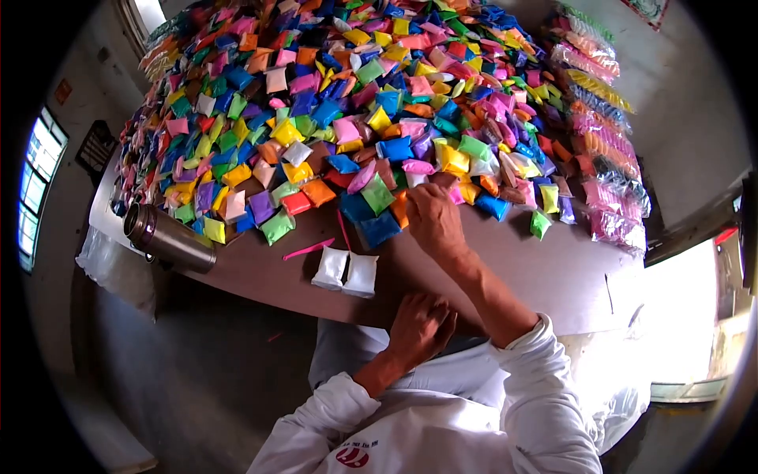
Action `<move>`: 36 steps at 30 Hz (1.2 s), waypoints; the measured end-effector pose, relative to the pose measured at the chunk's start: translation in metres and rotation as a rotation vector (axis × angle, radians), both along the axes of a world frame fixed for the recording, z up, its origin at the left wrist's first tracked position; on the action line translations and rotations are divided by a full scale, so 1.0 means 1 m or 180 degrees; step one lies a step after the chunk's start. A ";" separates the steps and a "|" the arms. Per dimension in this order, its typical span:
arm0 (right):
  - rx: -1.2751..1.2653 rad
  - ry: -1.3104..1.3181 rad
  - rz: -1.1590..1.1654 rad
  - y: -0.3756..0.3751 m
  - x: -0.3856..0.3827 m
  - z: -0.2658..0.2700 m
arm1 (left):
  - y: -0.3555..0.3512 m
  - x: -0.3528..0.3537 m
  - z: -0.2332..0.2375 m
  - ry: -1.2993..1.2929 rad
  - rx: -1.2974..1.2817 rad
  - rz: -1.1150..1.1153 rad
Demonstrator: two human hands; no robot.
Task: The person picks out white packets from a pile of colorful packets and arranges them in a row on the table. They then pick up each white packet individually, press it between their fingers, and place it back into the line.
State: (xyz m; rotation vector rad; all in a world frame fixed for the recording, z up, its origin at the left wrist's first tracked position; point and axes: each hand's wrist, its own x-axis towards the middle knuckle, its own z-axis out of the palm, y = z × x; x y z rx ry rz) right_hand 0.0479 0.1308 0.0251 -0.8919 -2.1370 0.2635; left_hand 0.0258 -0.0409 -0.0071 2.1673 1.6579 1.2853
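My right hand [434, 215] reaches over the front of a large heap of small coloured packets [316, 110], its fingers bent down and drawn together among them. An orange packet [400, 208] lies just left of these fingers, and a pink packet [455, 193] shows just to their right. Whatever they grip is hidden. At the table's near edge, my left hand [422, 325] is closed with curled fingers; its inside cannot be seen. Two white packets [344, 272] lie side by side, left of and beyond my left hand. Blue packets [380, 229] rest at the heap's front edge.
A pink plastic stick [308, 249] and a red one [343, 227] lie near the white packets. On the left, a metal flask [174, 241] lies on its side. Clear bags of coloured pieces [616, 189] are stacked along the right. A thin dark stick [609, 294] lies at right.
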 end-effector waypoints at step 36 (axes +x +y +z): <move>-0.3882 0.2378 0.1608 -0.049 0.103 -0.016 | 0.001 -0.001 0.009 -0.0531 -0.0097 -0.0208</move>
